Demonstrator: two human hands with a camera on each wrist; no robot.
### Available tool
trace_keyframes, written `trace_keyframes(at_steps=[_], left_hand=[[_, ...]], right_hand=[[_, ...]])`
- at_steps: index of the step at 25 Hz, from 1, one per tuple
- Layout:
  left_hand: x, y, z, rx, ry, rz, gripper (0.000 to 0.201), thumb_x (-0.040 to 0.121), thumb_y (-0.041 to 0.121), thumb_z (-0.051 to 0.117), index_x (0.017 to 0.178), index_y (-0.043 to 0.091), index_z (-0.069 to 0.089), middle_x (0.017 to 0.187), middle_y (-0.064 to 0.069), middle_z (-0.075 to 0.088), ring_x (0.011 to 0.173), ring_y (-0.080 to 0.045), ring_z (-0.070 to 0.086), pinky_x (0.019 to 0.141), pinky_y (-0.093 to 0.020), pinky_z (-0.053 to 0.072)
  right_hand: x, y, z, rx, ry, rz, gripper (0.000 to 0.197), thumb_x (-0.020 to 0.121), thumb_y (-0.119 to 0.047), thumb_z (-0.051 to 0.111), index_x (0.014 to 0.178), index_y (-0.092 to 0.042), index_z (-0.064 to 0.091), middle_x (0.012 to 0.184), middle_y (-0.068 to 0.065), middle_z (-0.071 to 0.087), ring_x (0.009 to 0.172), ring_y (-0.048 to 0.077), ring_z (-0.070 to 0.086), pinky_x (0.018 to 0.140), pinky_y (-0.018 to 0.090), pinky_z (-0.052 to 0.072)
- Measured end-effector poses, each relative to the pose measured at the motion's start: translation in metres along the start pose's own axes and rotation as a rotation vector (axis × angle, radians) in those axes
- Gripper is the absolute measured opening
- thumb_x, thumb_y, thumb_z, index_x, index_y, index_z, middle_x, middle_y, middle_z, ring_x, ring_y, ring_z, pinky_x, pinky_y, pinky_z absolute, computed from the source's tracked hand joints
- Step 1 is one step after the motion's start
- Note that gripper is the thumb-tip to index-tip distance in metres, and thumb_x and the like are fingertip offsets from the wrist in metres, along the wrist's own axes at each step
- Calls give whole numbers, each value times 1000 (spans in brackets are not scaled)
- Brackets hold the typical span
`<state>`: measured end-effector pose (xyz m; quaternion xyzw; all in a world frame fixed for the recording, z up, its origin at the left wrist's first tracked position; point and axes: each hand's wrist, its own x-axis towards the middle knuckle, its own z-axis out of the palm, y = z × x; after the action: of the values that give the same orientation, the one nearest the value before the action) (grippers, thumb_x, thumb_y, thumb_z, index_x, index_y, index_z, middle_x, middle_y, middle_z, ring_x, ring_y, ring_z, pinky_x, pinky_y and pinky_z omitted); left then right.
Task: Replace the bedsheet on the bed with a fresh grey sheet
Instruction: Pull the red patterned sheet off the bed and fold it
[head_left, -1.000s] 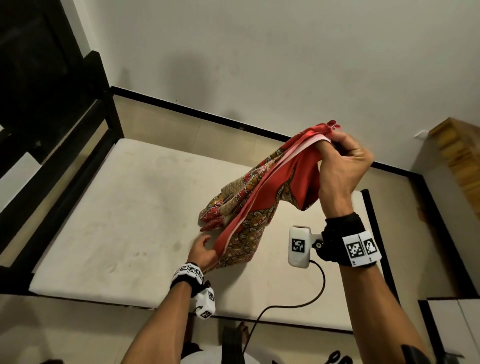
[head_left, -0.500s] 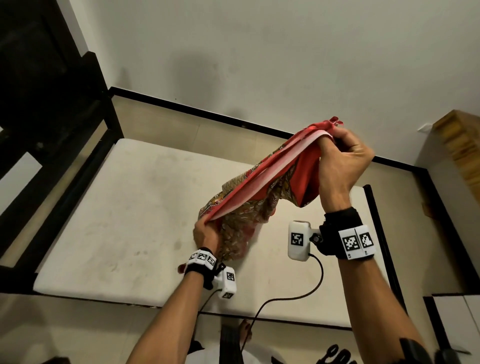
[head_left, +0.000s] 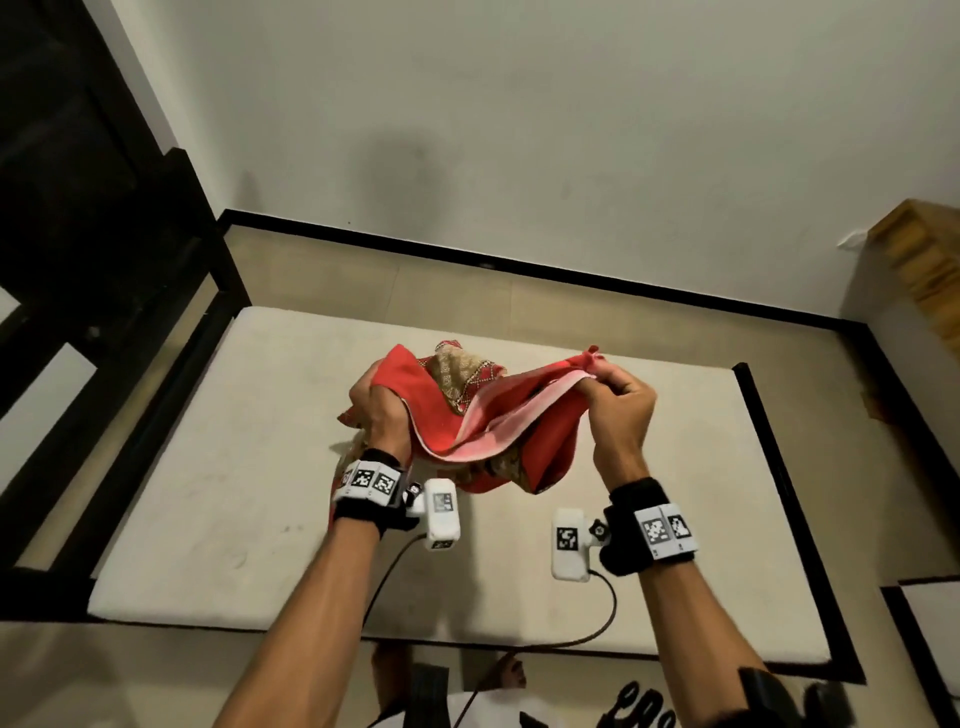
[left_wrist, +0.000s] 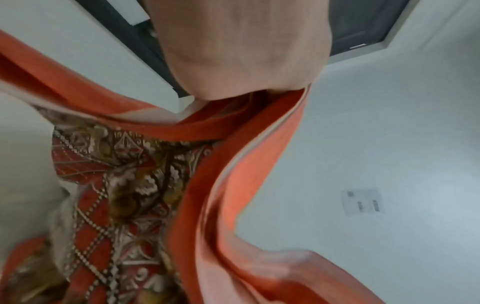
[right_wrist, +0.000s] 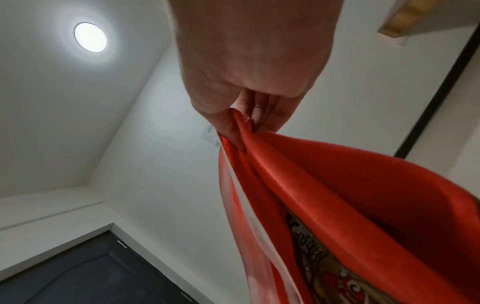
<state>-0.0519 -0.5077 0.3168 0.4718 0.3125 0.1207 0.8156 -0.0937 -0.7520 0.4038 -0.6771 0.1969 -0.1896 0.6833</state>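
Note:
A red patterned bedsheet (head_left: 488, 421) hangs bunched in the air above the bare cream mattress (head_left: 218, 467). My left hand (head_left: 376, 410) grips its left end, fingers curled into the cloth. My right hand (head_left: 618, 402) pinches a red corner at about the same height, thumb against fingers. The left wrist view shows the red border and ornate pattern of the sheet (left_wrist: 145, 185) running from my left hand (left_wrist: 241, 51). In the right wrist view my right hand (right_wrist: 249, 115) pinches the fold of the sheet (right_wrist: 350, 205). No grey sheet is in view.
The black bed frame (head_left: 779, 467) borders the mattress, with a dark headboard (head_left: 78, 234) at left. A white wall (head_left: 519, 130) stands behind. A wooden shelf (head_left: 924, 265) juts at right. Camera cables (head_left: 597, 623) trail from my wrists over the mattress's near edge.
My left hand took hold of the sheet's lower part and lifted it off the mattress. My right hand came down, so both hands now hold the sheet at about one height.

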Motion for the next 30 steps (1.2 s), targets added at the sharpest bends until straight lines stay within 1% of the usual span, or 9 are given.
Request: trace_keyframes(at_steps=[5,8,10,14,18,22,24,27,30], left_hand=[[-61,-1,39,112,-217,35,22,85,18,70,68,18,55,67,-3,48,64,-17,45,62,-36,44],[-78,-11,39,425,-288,118,22,85,37,69,73,19,72,73,9,72,68,-18,66,65,-33,54],[-79,-15,34,552,-310,196,22,88,43,65,84,24,77,81,9,75,78,-13,71,71,-34,58],[-67,-17,26,808,-391,310,23,88,39,63,85,21,77,82,8,71,79,-12,67,73,-38,56],[-68,-12,23,943,-528,360,24,81,30,65,96,19,81,90,3,77,85,-15,70,77,-33,58],[-68,-17,18,1021,-658,344,27,77,22,70,102,22,81,98,6,78,89,-8,70,84,-28,59],[-68,-21,13,1007,-659,335,29,77,19,73,105,22,81,101,5,78,90,-1,69,87,-19,56],[-67,-27,4,861,-658,282,27,81,17,76,107,22,80,102,9,77,88,10,66,79,-4,48],[-56,-39,-17,697,-635,250,23,83,27,77,105,24,79,102,9,76,97,-3,70,87,-20,54]], right_hand=[[-30,26,33,-41,-146,67,34,77,12,69,93,-15,83,90,-2,81,90,9,75,91,29,59],[-44,40,49,-94,-218,119,29,80,3,71,100,-15,83,95,-3,81,97,14,76,97,34,59],[-54,46,49,-64,-302,164,27,85,-4,70,108,-14,82,101,-1,81,99,16,75,94,35,59],[-60,51,36,25,-444,255,21,93,-14,68,111,-10,78,100,4,78,93,20,73,82,33,56],[-56,52,36,42,-345,366,19,84,-24,84,97,-11,83,97,16,79,92,30,76,85,39,61],[-51,58,36,-76,-197,467,7,76,-15,85,76,-9,82,76,12,77,72,27,75,66,33,61],[-53,59,36,-94,-177,485,13,80,-5,79,67,-9,78,63,7,72,59,21,67,55,25,54],[-54,60,39,-59,-145,479,18,80,0,80,66,-11,76,62,6,71,59,20,65,57,26,53],[-48,57,42,-16,-121,473,23,77,3,84,63,-12,74,63,5,72,58,19,65,61,28,56]])
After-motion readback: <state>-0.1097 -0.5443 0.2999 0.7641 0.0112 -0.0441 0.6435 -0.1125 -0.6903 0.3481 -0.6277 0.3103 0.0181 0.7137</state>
